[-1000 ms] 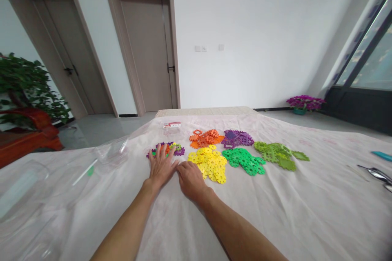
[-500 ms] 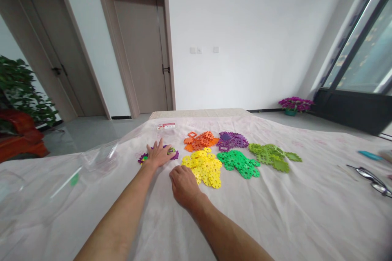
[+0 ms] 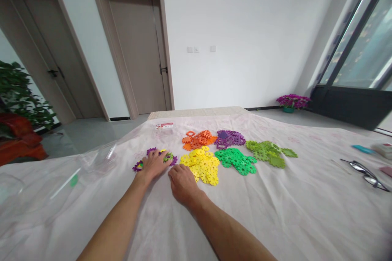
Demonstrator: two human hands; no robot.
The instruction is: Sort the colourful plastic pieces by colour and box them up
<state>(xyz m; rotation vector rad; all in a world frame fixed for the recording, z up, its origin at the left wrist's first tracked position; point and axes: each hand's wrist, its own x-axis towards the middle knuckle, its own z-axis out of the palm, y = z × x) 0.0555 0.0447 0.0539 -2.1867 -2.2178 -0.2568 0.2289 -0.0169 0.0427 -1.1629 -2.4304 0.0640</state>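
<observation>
Fingers apart, my left hand point(image 3: 153, 165) lies over a small mixed group of purple, green and yellow plastic pieces point(image 3: 172, 159) and partly covers it. My right hand point(image 3: 183, 182) is closed on the cloth, just left of a pile of yellow notched discs point(image 3: 206, 165). Its fingers curl under, so anything inside them is hidden. Behind the yellow pile are orange pieces point(image 3: 197, 140) and purple pieces point(image 3: 231, 138). Green discs point(image 3: 234, 160) lie to its right, and light green pieces point(image 3: 266, 153) lie farther right.
A pale cloth point(image 3: 275, 212) covers the table. Clear plastic containers point(image 3: 52, 187) lie at left. A red-and-white card point(image 3: 164, 125) rests toward the back. On the right are eyeglasses point(image 3: 364, 173), a blue object point(image 3: 363, 149) and a whitish box point(image 3: 382, 149).
My left hand has drawn back slightly toward me and its fingers are less spread, showing more of the mixed pieces. My right hand stays closed beside the yellow pile. The view has shifted slightly.
</observation>
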